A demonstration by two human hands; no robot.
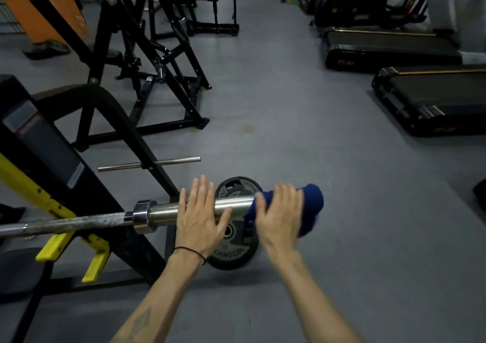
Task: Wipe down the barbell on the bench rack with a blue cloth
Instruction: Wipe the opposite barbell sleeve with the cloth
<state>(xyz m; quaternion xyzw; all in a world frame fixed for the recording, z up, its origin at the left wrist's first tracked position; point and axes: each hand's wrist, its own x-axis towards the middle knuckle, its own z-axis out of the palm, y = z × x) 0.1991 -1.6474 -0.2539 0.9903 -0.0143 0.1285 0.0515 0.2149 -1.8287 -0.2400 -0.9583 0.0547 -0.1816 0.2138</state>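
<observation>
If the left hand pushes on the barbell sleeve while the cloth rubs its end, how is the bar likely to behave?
The barbell looks like heavy steel, so it probably will not shift sideways. The smooth chrome sleeve may spin or feel slippery under the flat left hand. The blue cloth looks soft, bunching round the tip under the right hand.

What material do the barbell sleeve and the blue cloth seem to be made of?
Barbell sleeve: probably polished steel or chrome, since it is silvery with bright reflections. Blue cloth: a soft, matte fabric, perhaps terry or microfibre; it bunches around the sleeve's end under the right hand.
</observation>
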